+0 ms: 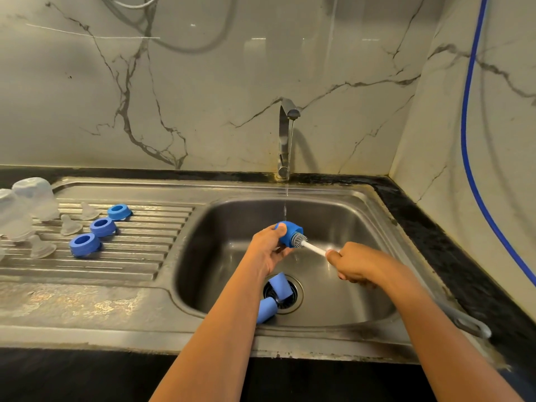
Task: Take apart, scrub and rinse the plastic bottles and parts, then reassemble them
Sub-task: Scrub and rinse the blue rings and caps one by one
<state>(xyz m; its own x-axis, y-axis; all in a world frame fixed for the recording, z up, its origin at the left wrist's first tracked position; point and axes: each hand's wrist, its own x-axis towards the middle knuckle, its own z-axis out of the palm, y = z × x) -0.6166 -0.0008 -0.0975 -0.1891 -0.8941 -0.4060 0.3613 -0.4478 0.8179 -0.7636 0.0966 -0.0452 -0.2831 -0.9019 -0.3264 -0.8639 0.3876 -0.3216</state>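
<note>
Got the left grip [269, 250] curled tight round a small blue bottle [288, 232], holding it tipped on its side over the sink basin [362, 233] with the mouth facing right, directly under the thin water stream [286, 206] from the chrome tap [285, 140]. Got the right grip [353, 266] clamped on the white handle of a little bottle brush [299, 239], with the grey bristle head poked in at the bottle's mouth. Can't tell how deep it goes.

Down in the basin, got two more blue bottles lying on their sides: one [280, 285] on top of the drain strainer [293, 298], the other [265, 310] right against it and half hidden behind the left forearm.

Over on the ribbed drainboard [139, 256] to the left, well apart from the basin stuff:
- three blue collar rings [119, 212] [102, 226] [84, 244] in a diagonal row, open side up
- three see-through teats [88, 211] [69, 224] [42, 246] just beside the rings
- two frosted clear caps [34, 198] [14, 216] at the far left edge, dome side up

Also spotted a grey loop-ended handle [471, 326] lying on the sink's right rim, with the rest tucked under the right forearm, so no idea what it belongs to. Black bench [429, 227] all round the sink, with a blue hose [471, 140] running down the marbled wall on the right.
</note>
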